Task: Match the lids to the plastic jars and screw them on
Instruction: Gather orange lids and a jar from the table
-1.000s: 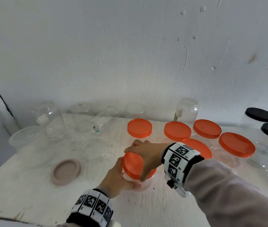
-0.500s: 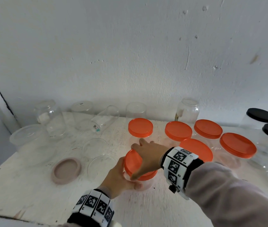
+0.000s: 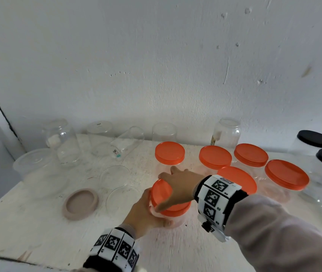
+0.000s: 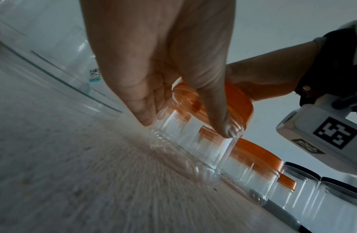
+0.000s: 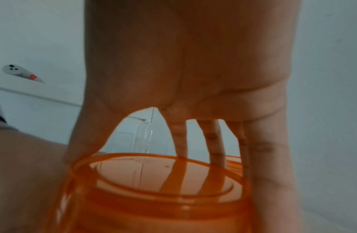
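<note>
Left hand (image 3: 146, 213) wrapped round the clear body of a small plastic jar (image 4: 195, 141), fingers and thumb curled against its wall, base of the jar down on the white counter (image 3: 38, 232). Right hand (image 3: 177, 185) spread over the orange lid (image 3: 162, 193) on top of that same jar, thumb on the near rim and fingertips (image 5: 180, 141) down on the far edge, gripping it. From the right wrist view, lid seated on the jar mouth; how far threaded, impossible to tell.

Behind the held jar, five more orange-lidded jars (image 3: 215, 156) clustered together, nearest one just beyond the right wrist. Farther right of the held jar, black-lidded jars (image 3: 315, 136) at the frame edge. Just left of the held jar, two open clear rims (image 3: 121, 197), and beyond those a loose beige lid (image 3: 80, 203) lying flat on the counter. Behind and left of the held jar, along the wall, several uncapped clear jars (image 3: 62, 142), one lying on its side (image 3: 125, 143) with a small label showing.
</note>
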A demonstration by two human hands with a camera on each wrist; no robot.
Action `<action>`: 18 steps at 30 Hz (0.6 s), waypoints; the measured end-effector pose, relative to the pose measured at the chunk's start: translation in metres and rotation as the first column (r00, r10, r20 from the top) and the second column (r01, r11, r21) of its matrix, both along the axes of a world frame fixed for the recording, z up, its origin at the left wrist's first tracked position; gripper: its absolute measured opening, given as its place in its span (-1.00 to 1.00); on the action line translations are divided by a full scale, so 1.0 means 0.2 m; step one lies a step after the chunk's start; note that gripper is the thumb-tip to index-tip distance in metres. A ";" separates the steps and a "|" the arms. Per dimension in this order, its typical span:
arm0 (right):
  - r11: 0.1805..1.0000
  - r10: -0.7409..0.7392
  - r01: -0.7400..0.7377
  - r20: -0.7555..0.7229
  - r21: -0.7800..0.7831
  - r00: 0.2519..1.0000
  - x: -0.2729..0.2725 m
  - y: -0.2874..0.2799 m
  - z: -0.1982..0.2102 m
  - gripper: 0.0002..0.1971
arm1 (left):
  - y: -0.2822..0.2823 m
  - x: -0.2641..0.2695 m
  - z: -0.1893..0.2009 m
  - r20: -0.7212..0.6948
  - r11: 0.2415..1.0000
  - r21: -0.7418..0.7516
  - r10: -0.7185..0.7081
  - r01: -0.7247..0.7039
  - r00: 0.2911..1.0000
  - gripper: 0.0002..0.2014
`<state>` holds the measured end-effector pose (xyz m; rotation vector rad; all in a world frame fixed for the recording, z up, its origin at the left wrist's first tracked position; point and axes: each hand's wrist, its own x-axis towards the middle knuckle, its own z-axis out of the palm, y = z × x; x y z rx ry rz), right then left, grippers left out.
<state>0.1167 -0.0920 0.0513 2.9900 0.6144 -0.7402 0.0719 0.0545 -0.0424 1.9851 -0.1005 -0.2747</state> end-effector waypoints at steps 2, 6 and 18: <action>0.999 -0.033 0.033 0.014 -0.017 0.999 0.00 0.00 0.00 0.09 | 0.00 0.00 0.01 0.000 1.000 0.007 -0.001 0.001 1.000 -0.04; 0.999 0.025 -0.028 -0.090 -0.034 0.996 0.01 -0.02 0.03 0.16 | -0.01 -0.01 0.02 -0.006 1.000 0.019 0.002 -0.002 1.000 -0.03; 0.997 -0.073 0.073 -0.003 0.008 0.997 -0.03 -0.01 -0.02 0.17 | -0.02 -0.02 0.03 -0.018 1.000 0.028 0.003 -0.002 1.000 0.00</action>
